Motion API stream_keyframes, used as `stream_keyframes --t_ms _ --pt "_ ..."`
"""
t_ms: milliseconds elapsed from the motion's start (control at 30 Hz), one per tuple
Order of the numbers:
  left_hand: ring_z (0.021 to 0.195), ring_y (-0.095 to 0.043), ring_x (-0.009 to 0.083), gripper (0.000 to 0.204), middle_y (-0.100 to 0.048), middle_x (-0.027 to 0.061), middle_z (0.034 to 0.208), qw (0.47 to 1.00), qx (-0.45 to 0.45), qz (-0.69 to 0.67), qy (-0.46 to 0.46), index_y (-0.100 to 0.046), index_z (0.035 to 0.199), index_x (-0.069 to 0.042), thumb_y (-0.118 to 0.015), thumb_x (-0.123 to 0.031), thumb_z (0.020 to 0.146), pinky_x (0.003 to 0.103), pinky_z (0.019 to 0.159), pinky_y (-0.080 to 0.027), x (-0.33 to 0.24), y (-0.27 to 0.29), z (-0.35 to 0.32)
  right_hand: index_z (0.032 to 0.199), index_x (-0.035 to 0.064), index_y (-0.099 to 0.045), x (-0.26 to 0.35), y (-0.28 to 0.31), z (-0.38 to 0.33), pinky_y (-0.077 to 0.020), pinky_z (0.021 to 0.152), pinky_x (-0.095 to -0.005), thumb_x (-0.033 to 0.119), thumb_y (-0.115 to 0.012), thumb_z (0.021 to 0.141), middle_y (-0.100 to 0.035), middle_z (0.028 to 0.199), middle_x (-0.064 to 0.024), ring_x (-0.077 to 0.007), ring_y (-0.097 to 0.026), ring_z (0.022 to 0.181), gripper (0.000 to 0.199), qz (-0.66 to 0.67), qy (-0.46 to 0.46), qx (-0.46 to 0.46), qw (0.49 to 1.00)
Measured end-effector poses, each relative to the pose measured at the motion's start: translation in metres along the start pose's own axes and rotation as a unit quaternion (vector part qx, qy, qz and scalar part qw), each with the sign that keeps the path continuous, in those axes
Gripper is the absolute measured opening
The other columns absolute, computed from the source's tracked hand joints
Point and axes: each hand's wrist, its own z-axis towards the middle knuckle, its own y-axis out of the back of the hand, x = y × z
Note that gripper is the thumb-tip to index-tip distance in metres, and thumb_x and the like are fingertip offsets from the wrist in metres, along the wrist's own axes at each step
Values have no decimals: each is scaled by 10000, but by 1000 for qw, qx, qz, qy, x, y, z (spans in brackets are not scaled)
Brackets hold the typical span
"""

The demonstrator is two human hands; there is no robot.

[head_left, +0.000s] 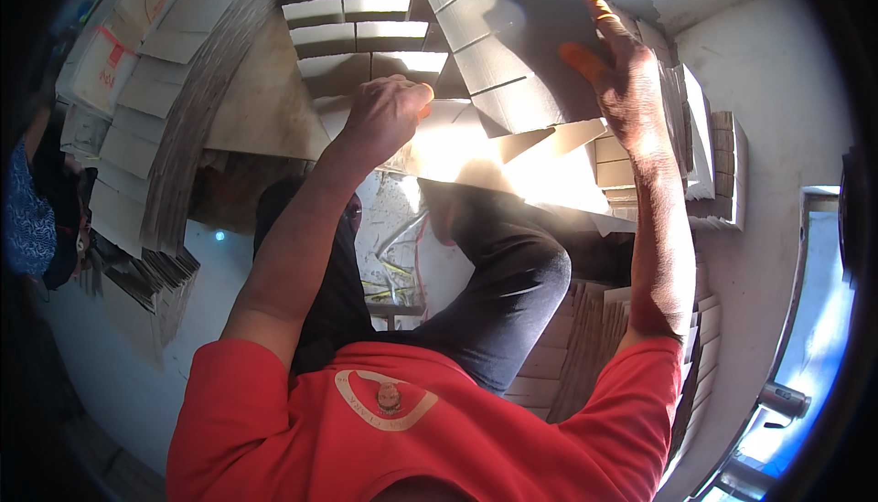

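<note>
My left hand (388, 116) is closed in a fist over the middle of the work, with orange coverings on its fingertips. Whatever it may hold is hidden by the fingers. To the right, my right hand (629, 86) is at the right side of a tilted grey cardboard sheet (489, 31) with short slots cut in it. Its thumb and forefinger, also tipped in orange, are spread apart; the other fingers are hidden. The hand's shadow falls across the sheet. Beyond my left hand lies a slotted cardboard grid (357, 37), partly in strong sunlight.
Long stacks of cardboard strips (206, 90) stand on the left, beside a white box (123, 31). More stacked cardboard pieces (718, 168) are at the right, and others (585, 342) lie beside my right leg. A pale wall (773, 90) bounds the right side.
</note>
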Motion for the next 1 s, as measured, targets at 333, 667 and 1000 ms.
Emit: stream_keyframes --t_ms 333,667,1000 --pt "707 -593 300 116 -603 123 698 1000 15 -18 18 -562 745 -34 -668 -79 732 421 640 -466 4 -3 2 1284 36 -510 6 -11 9 -505 791 -325 15 -630 822 -665 959 -189 -232 -666 846 478 12 -15 50 999" --pt "740 -607 299 117 -590 125 685 999 24 -11 32 -557 742 -29 -658 -88 737 427 658 -469 7 -5 7 1361 20 -438 -1 -19 26 -401 1008 -295 -32 -630 830 -513 1344 -154 -176 -508 1197 567 20 -15 124 992" --pt "737 -610 312 92 -593 132 692 999 22 -26 30 -591 787 -40 -655 -91 746 433 655 -470 7 -5 9 1430 68 -336 9 -77 13 -483 561 -322 -29 -548 880 -600 742 -60 -85 -431 497 596 -18 -94 321 942"
